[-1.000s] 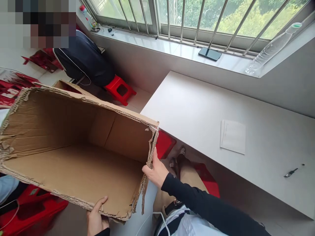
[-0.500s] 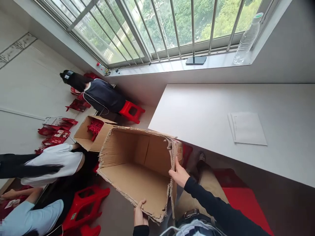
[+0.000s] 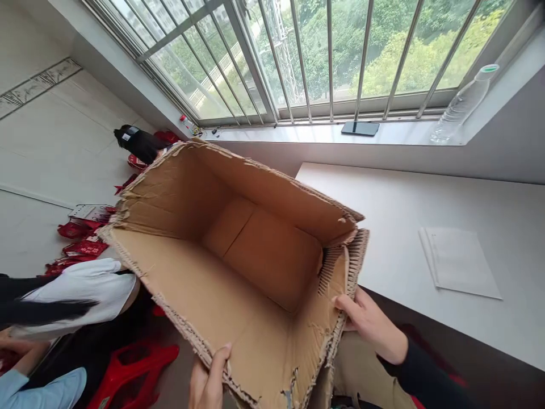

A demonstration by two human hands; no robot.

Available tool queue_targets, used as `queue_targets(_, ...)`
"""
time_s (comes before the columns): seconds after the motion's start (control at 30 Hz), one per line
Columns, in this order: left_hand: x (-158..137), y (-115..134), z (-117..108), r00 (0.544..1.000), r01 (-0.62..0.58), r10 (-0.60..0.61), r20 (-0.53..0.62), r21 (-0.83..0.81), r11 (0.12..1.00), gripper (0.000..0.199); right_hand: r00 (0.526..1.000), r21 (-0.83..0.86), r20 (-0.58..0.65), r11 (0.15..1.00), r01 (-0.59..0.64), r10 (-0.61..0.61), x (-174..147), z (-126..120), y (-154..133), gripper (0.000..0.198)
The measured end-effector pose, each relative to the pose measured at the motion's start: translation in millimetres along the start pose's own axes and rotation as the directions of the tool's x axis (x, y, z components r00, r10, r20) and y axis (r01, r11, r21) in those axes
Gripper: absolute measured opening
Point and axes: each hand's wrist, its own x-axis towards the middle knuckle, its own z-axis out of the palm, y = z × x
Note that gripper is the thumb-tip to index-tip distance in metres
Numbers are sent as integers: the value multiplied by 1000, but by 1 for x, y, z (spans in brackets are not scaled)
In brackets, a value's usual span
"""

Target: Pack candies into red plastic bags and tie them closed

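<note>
Between my hands is a large cardboard box [image 3: 251, 272], tilted so that I look into its bare inside. Its cut edges are ragged, with torn corrugation at the right corner. My left hand [image 3: 209, 378] grips the near lower edge, thumb inside and fingers under the wall. On the right side, my right hand [image 3: 368, 321] pinches the torn edge, its thumb over the inner face and the other fingers behind the wall. The far side of the box overlaps the edge of the white table in view.
A white table [image 3: 395, 193] holds some white sheets [image 3: 464, 261]. On the windowsill lie a phone [image 3: 360, 129] and a clear plastic bottle [image 3: 462, 108]. To the left are a person in a white top [image 3: 89, 292], red bags [image 3: 85, 250] and a red stool [image 3: 131, 375].
The box has come up and closer with both hands still on it, and it now hides the smaller box and most of the person by the window. My view has shifted slightly.
</note>
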Motion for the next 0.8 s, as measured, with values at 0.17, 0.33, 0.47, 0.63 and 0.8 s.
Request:
queue_targets(0.17,50,63,68,925,-261,224,306,87,961,40,968,109,-248,994,-12,39,-2,-10,4,39)
queue_targets(0.33,125,111,112,772,-392,318,550,17,920,30,890,212,-453,976,50,53,9,37,32,42)
queue_targets(0.47,194,127,153,626,-523,406,666,-27,852,34,867,289,-497,946,144,20,49,93,28,50)
queue_targets(0.63,280,169,198,385,-692,488,783,-105,714,28,775,317,-622,869,381,-113,68,139,65,77)
queue_targets(0.8,296,241,227,217,-837,601,769,-170,520,24,318,298,-937,801,519,143,61,201,183,62)
